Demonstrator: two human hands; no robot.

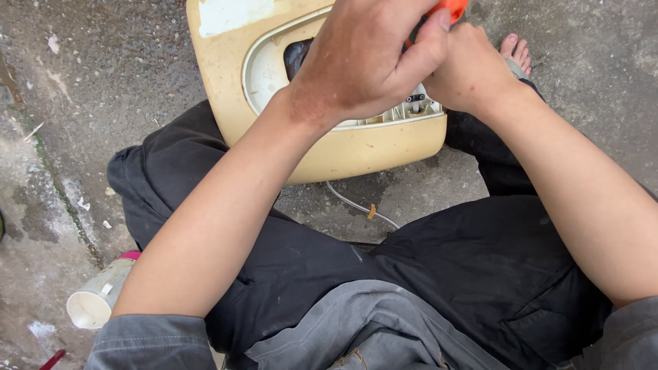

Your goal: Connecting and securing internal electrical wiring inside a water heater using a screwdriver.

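Note:
A yellowed cream plastic appliance housing (356,151) lies on the concrete ground between my legs, its white inner part (264,68) facing up. My left hand (363,58) is closed around an orange-handled tool (452,8) above the housing; only the handle's tip shows. My right hand (469,68) is clenched just beside it, over the housing's white ribbed edge (411,109). What the right hand holds is hidden.
A white cable (356,204) with a small yellow tag runs under the housing. A white cup-shaped part (96,301) with a pink end lies by my left thigh, with a red object (51,359) at the bottom edge. My bare toes (515,48) show at the top right.

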